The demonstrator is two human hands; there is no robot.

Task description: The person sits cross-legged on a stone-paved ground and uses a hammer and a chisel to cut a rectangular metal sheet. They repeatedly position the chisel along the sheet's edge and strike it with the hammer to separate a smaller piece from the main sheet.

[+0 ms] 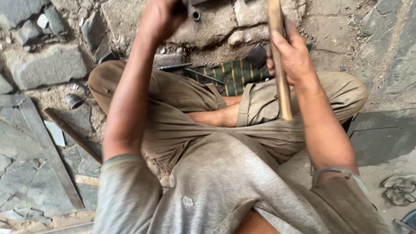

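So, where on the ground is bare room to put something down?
Bare ground shows right of the right knee, above the dark slab. It is crowded between the knees, by the striped cloth and metal rods, and left, around the flat metal bar.

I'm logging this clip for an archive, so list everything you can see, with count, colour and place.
Wooden handle: one, tan, upright in the right hand.
Dark metal piece: one, at the left hand, top edge.
Striped cloth: one, green and yellow, under the legs.
Thin rods: two, dark, on the cloth's left.
Flat bars: two, grey and rusty, left ground.
Sandal: one, grey, lower right.
Left hand: closed.
Right hand: gripping.
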